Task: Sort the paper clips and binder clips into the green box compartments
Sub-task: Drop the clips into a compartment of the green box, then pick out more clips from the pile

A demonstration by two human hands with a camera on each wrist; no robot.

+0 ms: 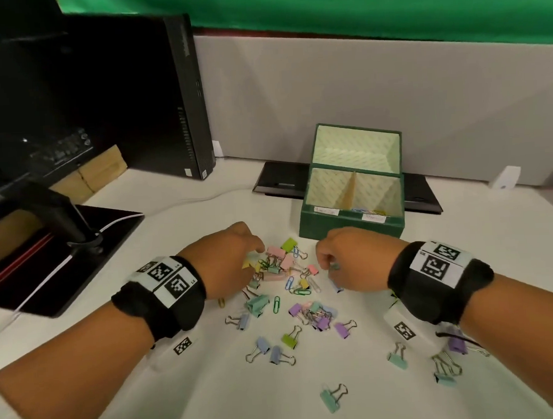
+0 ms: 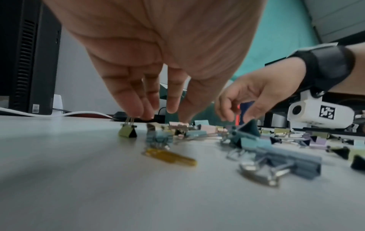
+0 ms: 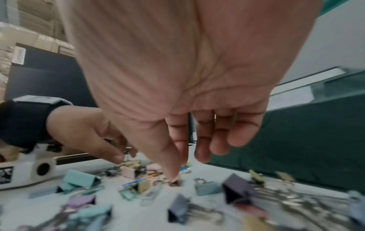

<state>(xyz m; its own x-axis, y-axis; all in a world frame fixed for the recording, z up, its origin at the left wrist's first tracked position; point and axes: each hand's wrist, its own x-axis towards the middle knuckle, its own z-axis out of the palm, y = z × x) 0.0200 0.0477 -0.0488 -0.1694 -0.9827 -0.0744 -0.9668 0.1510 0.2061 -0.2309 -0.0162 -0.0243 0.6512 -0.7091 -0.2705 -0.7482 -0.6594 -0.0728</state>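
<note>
Pastel binder clips and coloured paper clips (image 1: 300,292) lie scattered on the white table in front of the green box (image 1: 350,228). The box's front right compartment holds a few paper clips (image 1: 368,210). My left hand (image 1: 253,258) reaches into the pile's left side and pinches the wire handles of a yellow binder clip (image 2: 128,133), which stands on the table. My right hand (image 1: 327,266) is at the pile's right side. Its thumb and forefinger tips (image 3: 174,175) meet on a small pinkish binder clip (image 3: 175,184) that lies on the table.
A monitor base (image 1: 88,251) with a red-edged notebook sits at the left, and a black computer tower (image 1: 180,102) stands behind it. A flat black device (image 1: 283,180) lies behind the box against the grey partition. Loose binder clips (image 1: 334,395) reach towards the near edge.
</note>
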